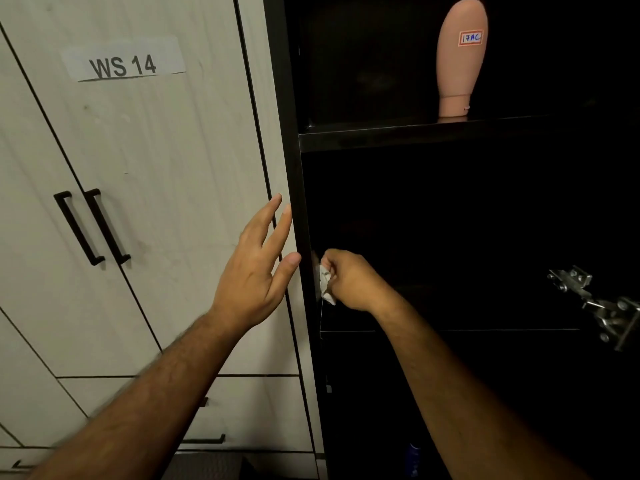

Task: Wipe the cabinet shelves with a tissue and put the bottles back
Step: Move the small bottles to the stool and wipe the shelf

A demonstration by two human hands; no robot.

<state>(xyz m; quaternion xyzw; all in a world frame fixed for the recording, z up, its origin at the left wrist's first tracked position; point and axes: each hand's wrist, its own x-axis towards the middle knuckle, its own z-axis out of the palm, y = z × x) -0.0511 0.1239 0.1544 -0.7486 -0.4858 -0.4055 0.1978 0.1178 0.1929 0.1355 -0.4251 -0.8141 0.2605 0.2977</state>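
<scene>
At far left stand pale wood-grain doors [145, 188] with two black handles [91, 226] set side by side, and a paper label [122, 61] reading "WS 14" stuck above them. Below the doors run drawer fronts [242, 410] with slim dark pulls. The left hand [258, 263] is raised in front of the rightmost pale door, empty, its fingers spread and straight, with the fingertips lying against or just beside the black frame [294, 188] of the open cabinet; whether they touch it cannot be told. Just right of that frame, inside the dark middle compartment, the right hand [349, 280] is closed into a fist, pinching a crumpled white tissue [326, 284] that presses toward the inner side wall near the front edge of the lower shelf [485, 330]. Above, on the upper shelf [415, 133], a pink bottle [460, 57] stands upside down on its cap, with a small sticker reading "17AC" on its body. Low down, in the darkness under the right forearm, something blue [414, 459] shows dimly, too dim to identify. At far right, a metal hinge [595, 303] juts in from the edge.
</scene>
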